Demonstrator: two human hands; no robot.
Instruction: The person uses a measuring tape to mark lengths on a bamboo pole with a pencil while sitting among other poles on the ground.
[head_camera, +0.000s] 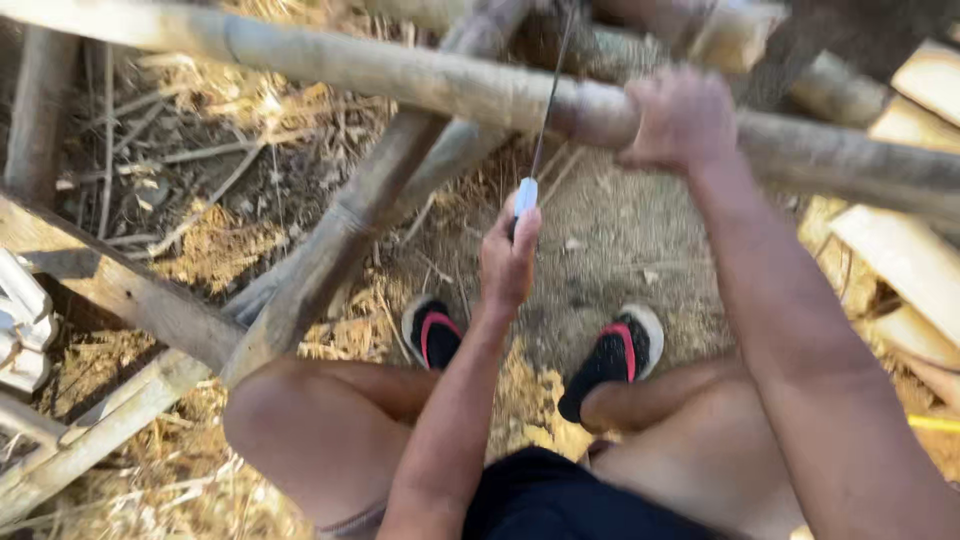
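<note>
Right hand (680, 118), upper right of frame: fist wrapped around horizontal pole (420, 85). Left hand (508, 258), centre: closed on white handle of saw (540, 140), thin blade crossing pole. Sandals (620, 355) below, on straw-strewn ground (600, 250).

Two hands: the left hand (507, 255) and the right hand (678, 118). One knife (528, 190). One long horizontal pole (420, 80). Two sandals: one (432, 330) and another (615, 355). Several split wood pieces (905, 255), number unclear.
</note>
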